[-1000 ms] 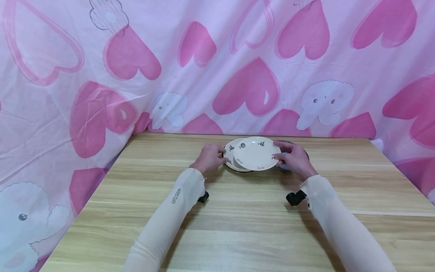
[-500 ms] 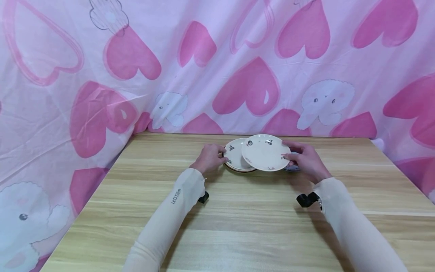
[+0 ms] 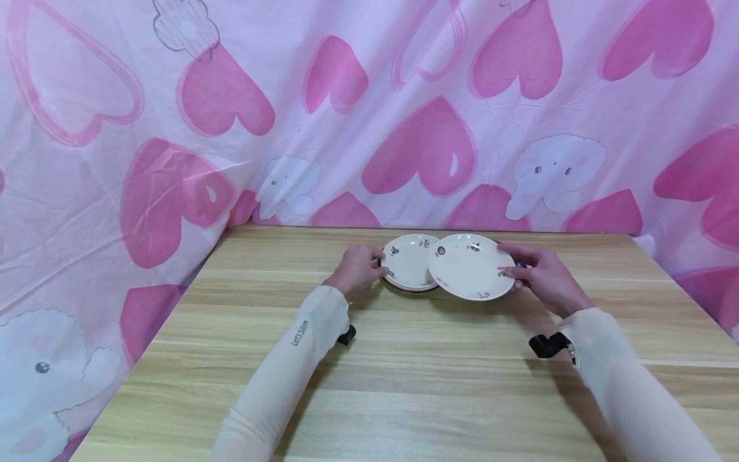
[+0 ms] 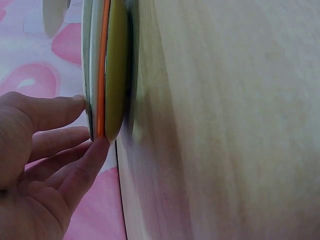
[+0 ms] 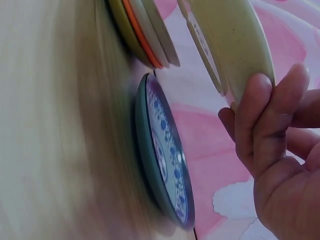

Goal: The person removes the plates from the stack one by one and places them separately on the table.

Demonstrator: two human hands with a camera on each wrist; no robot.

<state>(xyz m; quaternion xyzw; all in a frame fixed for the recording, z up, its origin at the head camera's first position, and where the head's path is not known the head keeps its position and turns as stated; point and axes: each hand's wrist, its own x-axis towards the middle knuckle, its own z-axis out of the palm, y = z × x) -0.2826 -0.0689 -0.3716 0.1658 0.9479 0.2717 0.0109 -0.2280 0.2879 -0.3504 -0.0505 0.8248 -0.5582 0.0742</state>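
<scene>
Right hand (image 3: 545, 276) has a round white ceramic-looking plate with little dark and red prints (image 3: 470, 268) pinched at its right edge, thumb over the face, fingers underneath. That plate is off the tabletop, and the right wrist view shows a gap between it and everything else.

Left hand (image 3: 355, 268) is at the left edge of a stack of round plates (image 3: 407, 263), fingers loosely bent, thumb and fingertips against the rims. Can't tell if it's really pinching or just resting there. Top of the stack is white with similar prints, and lower down there's an olive-yellow round plate with an orange rim (image 4: 116, 65).

As for stuff in the way: from the head view the raised plate overlaps the stack's right side and, along with the hand, hides most of a dark teal round plate with a blue floral pattern (image 5: 167, 155). The right wrist view has that one sitting on the light wood-grain table (image 3: 416, 385), just beside the stack. Behind it all hangs a pink heart-print cloth (image 3: 323, 147).
</scene>
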